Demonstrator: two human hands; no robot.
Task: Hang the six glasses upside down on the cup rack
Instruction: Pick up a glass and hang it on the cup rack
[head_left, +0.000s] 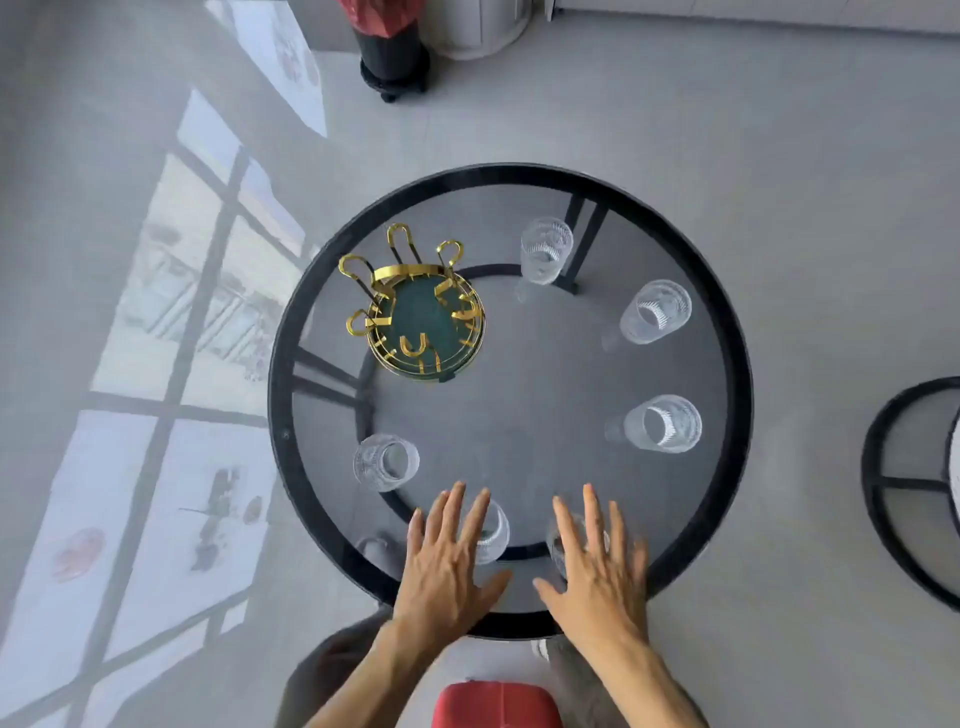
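Note:
A gold wire cup rack (423, 312) with a green base stands empty at the far left of the round glass table (519, 174). Several clear ribbed glasses stand upright around it: one at the back (545, 250), two on the right (655, 312) (665, 423), one at the near left (385, 462). My left hand (447, 561) hovers flat, fingers spread, over a glass (493, 532) at the near edge. My right hand (597, 566) is spread over another glass (558, 545), mostly hidden beneath it. Neither hand grips anything.
The table has a black rim and black legs showing through the glass. A second round table (904, 488) stands to the right. A black stand with a red object (392, 57) is on the floor behind. A red item (496, 704) is below me.

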